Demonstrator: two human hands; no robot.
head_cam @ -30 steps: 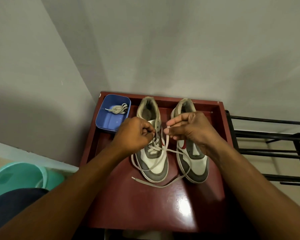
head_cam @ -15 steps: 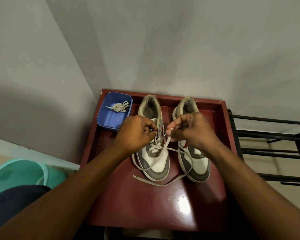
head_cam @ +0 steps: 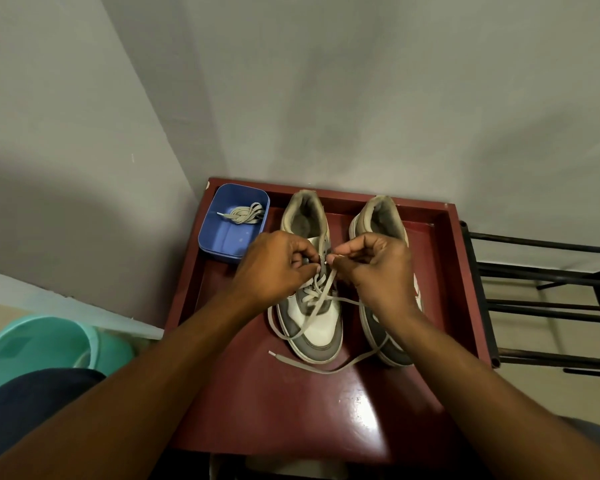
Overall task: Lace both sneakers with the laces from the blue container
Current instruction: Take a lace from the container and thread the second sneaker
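Two grey and white sneakers stand side by side on the red table [head_cam: 291, 410], toes toward me. The left sneaker [head_cam: 314, 327] is partly laced with a beige lace [head_cam: 312, 367] whose loose ends trail over the table in front of the toes. My left hand [head_cam: 274, 268] grips the left sneaker's eyelet flap, fingers curled at its upper eyelets. My right hand [head_cam: 374, 268] pinches the lace tip right beside those eyelets. The right sneaker [head_cam: 381, 216] is mostly hidden behind my right hand. A blue container [head_cam: 222, 237] at the table's back left holds a second bundled lace [head_cam: 245, 213].
The table has a raised rim and stands in a wall corner. A black metal rack [head_cam: 541, 299] stands to its right. A teal plastic tub [head_cam: 45, 344] sits on the floor at lower left, beside my dark-clothed knee [head_cam: 25, 407].
My right hand has brought the lace tip leftward and closer to the left sneaker's upper eyelets. My left hand has stayed at the flap. The view shifted slightly.
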